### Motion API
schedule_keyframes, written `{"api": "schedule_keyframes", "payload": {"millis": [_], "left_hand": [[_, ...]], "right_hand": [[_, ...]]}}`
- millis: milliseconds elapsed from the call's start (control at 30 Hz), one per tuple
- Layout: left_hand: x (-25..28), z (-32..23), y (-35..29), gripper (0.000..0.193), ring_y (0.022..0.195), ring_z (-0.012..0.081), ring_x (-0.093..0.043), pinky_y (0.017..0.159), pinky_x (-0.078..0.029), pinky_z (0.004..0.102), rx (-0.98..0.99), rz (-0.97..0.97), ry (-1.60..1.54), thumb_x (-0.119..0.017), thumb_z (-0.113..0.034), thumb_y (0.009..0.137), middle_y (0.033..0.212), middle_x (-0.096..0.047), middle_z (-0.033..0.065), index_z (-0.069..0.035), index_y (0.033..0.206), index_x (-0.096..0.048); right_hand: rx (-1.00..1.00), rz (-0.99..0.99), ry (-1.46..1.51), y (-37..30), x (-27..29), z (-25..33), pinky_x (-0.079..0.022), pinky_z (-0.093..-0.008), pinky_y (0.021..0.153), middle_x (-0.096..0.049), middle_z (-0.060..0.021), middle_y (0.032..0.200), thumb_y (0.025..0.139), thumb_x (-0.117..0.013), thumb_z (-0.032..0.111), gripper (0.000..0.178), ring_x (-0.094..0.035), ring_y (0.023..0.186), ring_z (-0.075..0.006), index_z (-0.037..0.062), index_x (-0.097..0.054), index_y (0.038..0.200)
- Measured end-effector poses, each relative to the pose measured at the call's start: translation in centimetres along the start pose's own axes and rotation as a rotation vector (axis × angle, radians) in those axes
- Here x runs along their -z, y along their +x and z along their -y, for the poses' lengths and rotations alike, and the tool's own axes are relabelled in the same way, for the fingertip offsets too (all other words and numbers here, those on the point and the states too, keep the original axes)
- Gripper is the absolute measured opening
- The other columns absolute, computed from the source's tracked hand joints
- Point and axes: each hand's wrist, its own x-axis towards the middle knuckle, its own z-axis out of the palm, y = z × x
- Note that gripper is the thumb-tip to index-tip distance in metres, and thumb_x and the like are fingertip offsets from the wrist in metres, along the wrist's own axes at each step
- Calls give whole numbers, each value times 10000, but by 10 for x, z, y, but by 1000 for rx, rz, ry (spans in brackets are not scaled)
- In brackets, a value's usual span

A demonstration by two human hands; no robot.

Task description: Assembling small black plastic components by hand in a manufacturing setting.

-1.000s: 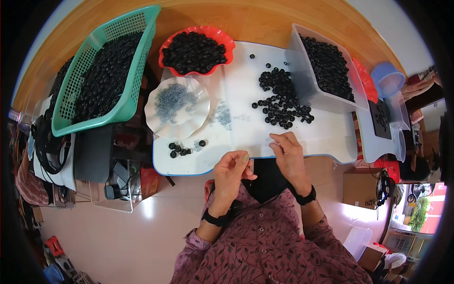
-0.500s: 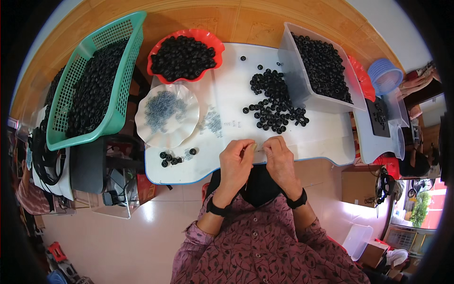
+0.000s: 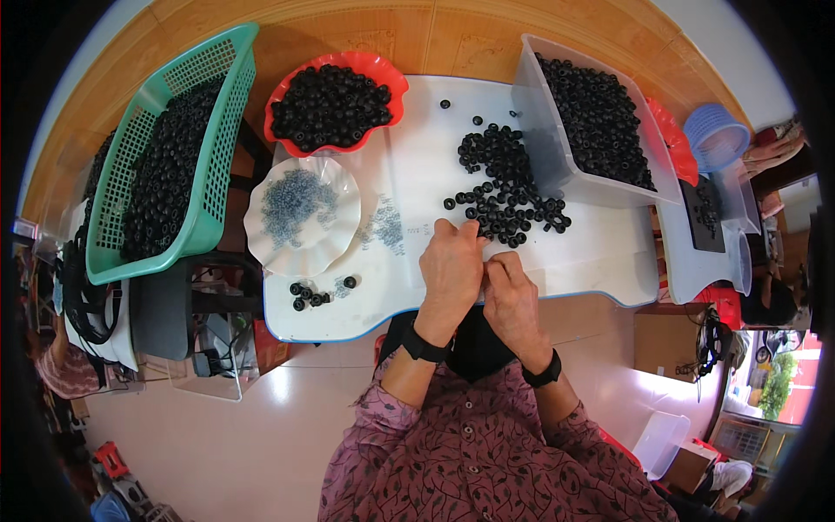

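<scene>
My left hand (image 3: 454, 264) has its fingers curled together at the near edge of a pile of small black ring-shaped parts (image 3: 500, 161) on the white table. Its fingertips are hidden behind the knuckles, so what they grip does not show. Just right of it and nearer to me, my right hand (image 3: 515, 300) is closed in a pinch over the table's front edge. Whatever sits between those fingers is too small or covered to make out. The two hands are close together, the left one farther forward.
A white scalloped plate (image 3: 254, 222) holds small clear pieces, with more beside it. Behind stand a red bowl (image 3: 398, 86) of black parts, a green basket (image 3: 222, 196) at left and a clear bin (image 3: 544, 122) at right. A few black parts (image 3: 304, 296) lie near the front left.
My left hand has moved forward, away from me, to the edge of the black pile. My right hand has shifted slightly nearer to me and stays pinched.
</scene>
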Motion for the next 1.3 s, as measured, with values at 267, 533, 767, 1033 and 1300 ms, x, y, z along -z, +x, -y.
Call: {"api": "schedule_keyframes", "payload": {"millis": [267,533,767,1033,1300], "left_hand": [[3,10,-9,207,697,293,-645,583,-513,383,-104,-75,-50,-730,-138,797,888,-597,122,-76,983,-663],[39,19,-36,241,910,204,-680,811,-594,331,291,187,-1359,-616,63,882,992,-650,110,58,1123,-609],[54,25,-55,291,987,254,-676,869,-587,358,305,287,-1569,-606,37,898,1106,-637,164,53,1187,-577],[59,33,-65,247,984,258,-677,850,-593,345,356,339,-1839,-607,14,903,1133,-633,190,44,1148,-595],[59,32,-76,214,933,221,-682,837,-593,341,408,297,-1864,-589,26,914,1061,-663,162,37,1126,-613]], "right_hand": [[-129,-79,203,-12,6,0,-530,-378,639,-588,-148,935,846,-563,-70,143,-641,739,-328,4,-590,965],[-430,-125,708,-16,18,16,-513,-240,673,-636,-64,905,888,-615,-42,136,-648,755,-108,-3,-623,1018],[-357,-134,699,-16,26,31,-506,-224,733,-662,-52,925,884,-631,-42,151,-629,843,-86,-9,-648,1030],[-340,-126,716,-18,31,46,-519,-225,738,-665,-68,947,888,-623,-46,136,-647,820,-109,-7,-649,1015],[-292,-93,772,-20,33,51,-503,-214,750,-633,-49,949,881,-627,-55,125,-618,839,-88,-11,-642,997]]}}
